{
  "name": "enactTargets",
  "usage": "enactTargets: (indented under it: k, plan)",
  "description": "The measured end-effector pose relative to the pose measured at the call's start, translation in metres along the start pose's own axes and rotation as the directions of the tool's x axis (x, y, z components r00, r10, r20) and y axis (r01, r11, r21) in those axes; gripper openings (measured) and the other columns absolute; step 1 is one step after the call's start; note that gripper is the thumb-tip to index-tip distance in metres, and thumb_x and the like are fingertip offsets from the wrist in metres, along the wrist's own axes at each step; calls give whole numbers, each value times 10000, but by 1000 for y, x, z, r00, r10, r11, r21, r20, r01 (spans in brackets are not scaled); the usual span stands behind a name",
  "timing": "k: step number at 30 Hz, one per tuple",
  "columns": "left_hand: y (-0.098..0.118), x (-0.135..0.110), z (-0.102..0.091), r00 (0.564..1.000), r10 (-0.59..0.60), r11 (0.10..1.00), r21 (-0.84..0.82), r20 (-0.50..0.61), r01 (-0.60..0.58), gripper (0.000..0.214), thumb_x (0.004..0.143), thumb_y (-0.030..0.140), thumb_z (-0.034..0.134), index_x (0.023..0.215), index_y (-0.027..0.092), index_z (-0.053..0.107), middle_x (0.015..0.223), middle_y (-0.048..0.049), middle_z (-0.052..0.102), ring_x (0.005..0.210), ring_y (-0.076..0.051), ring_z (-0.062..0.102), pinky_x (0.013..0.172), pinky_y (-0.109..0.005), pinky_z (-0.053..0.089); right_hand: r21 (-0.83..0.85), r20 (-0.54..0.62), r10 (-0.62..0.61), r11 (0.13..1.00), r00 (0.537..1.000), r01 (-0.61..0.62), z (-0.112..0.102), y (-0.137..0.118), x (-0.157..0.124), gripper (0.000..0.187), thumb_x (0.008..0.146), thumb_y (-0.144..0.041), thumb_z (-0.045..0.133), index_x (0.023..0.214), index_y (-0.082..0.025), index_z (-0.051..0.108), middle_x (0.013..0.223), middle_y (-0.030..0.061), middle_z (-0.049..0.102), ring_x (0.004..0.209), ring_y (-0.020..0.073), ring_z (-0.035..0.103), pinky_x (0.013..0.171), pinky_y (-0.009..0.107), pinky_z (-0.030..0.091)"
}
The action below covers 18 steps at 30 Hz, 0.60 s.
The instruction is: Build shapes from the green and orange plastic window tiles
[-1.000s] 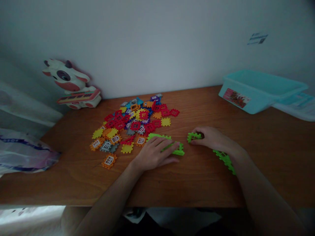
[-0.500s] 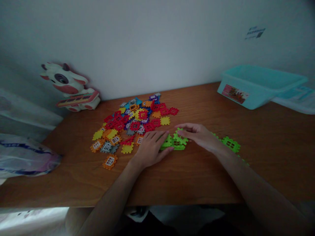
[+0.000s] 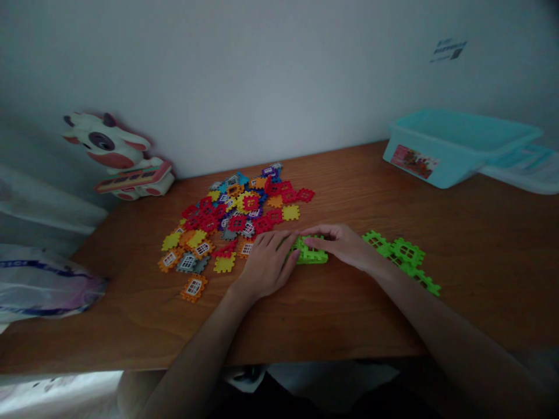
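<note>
Your left hand (image 3: 267,262) and right hand (image 3: 338,244) meet over the green block (image 3: 313,256), which lies on the table (image 3: 305,326) just right of the pile (image 3: 231,215), roughly in front of you. Your left fingers lie flat and together over its left end. Your right fingers, also together and lightly curled, come in over its top from the right. Both hands touch it, but you can't tell from this view whether either is truly pinching it (the fingers hide most of its edges).

To do this well, keep both hands low and press the interlocking tabs straight into each other, evenly along the join, so the block doesn't tilt up or skid across the table. Line up the slots before you push (a slanted tab tends to bind).

The block lies flat, its long axis running left to right, roughly parallel to the table's front edge. The green strip (image 3: 399,259) sits apart, just beyond your right hand, also flat, its long axis slanting from upper left down to lower right.
</note>
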<state>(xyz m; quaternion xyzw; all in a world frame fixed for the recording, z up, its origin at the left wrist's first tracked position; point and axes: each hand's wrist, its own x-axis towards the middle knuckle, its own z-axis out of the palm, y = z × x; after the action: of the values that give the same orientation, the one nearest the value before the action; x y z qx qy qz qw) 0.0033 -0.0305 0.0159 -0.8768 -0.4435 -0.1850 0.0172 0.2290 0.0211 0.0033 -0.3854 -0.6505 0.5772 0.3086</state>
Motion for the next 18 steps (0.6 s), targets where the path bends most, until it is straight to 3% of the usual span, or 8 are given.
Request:
enactTargets:
  k: [5, 9, 18]
  plan:
    - [0, 0, -1, 999, 11, 1000, -10, 31, -11, 458, 1073, 383, 391, 1422, 128, 543, 1308, -153, 665, 1158, -297, 624, 992, -468, 473, 24, -59, 93, 995, 994, -92, 3, 0, 0, 395, 805, -499, 794, 1069, -214, 724, 875, 21, 776, 782, 169, 709, 700, 301, 544]
    - [0, 0, -1, 999, 21, 1000, -20, 36, -20, 466, 1069, 401, 402, 1429, 138, 537, 1310, -154, 660, 1163, -301, 620, 1001, -479, 474, 31, -60, 67, 997, 996, -66, 4, -2, 1, 326, 800, -477, 800, 986, -217, 736, 947, 36, 792, 821, 176, 719, 746, 318, 559]
    - [-5, -3, 3, 1000, 28, 999, -17, 10, -28, 467, 1065, 395, 417, 1459, 165, 516, 1289, -159, 647, 1186, -312, 606, 1029, -500, 482, 9, -60, 53, 999, 997, -53, 1, -3, 0, 336, 803, -489, 797, 1002, -222, 747, 959, 39, 801, 816, 182, 722, 731, 325, 569]
